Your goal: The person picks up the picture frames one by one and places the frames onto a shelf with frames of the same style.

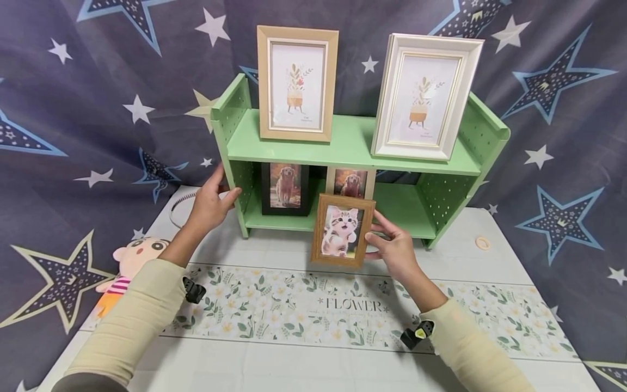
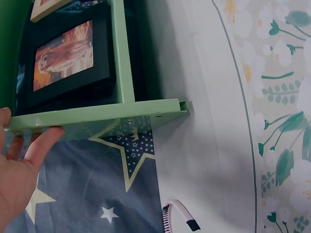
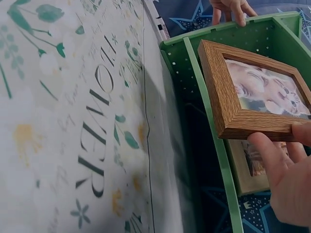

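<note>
My left hand [image 1: 208, 204] holds the left side panel of a green two-tier shelf [image 1: 294, 151] near its front edge, fingers against the outer face. My right hand [image 1: 394, 245] pinches the right edge of a brown wood-grain photo frame [image 1: 320, 228] with a kitten picture. That frame is raised before the lower tier, tilted, and overlaps a light-wood frame [image 1: 370, 185] with a dog picture. Left of it on the lower tier stands a black frame [image 1: 266, 196], also with a dog picture. In the right wrist view my thumb and fingers [image 3: 267, 153] lie along the wood-grain frame's border.
On the upper tier stand a beige frame [image 1: 297, 133] and a white frame [image 1: 411, 149]. A doll [image 1: 137, 256] and a hairband [image 1: 175, 209] lie at left, a small peach ring [image 1: 482, 243] at right. A floral runner [image 1: 274, 305] crosses the white table [image 1: 274, 365]; a star-patterned curtain [image 1: 171, 54] hangs behind.
</note>
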Motion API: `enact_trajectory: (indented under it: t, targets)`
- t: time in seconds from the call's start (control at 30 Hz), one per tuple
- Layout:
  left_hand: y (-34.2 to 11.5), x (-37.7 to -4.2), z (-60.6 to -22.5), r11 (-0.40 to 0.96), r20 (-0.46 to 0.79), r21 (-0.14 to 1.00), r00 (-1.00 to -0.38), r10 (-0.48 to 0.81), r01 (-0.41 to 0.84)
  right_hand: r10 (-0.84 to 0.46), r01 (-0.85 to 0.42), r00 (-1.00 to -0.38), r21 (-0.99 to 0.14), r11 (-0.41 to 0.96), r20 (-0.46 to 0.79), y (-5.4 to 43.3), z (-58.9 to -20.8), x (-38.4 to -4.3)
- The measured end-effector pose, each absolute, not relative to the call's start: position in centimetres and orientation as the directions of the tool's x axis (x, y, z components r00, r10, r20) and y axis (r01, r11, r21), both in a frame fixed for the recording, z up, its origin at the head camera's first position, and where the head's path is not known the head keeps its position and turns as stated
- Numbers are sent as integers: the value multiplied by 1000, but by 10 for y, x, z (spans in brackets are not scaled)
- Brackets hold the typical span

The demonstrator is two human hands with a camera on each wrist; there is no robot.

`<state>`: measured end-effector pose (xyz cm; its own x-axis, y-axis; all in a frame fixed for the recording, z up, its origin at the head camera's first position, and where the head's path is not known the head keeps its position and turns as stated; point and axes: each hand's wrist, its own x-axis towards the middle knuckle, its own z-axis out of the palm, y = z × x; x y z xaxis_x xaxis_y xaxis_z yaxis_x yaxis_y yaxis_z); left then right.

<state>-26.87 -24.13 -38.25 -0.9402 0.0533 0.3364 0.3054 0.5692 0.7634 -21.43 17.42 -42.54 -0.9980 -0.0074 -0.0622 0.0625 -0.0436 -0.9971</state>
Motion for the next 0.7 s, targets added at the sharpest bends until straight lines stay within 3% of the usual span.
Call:
enact_trajectory:
  t: [0.7]
  targets:
    - [-243,-271,-384,565,350,760,-935,60,321,37,-7,-999,-1000,-28,6,211,-420,-218]
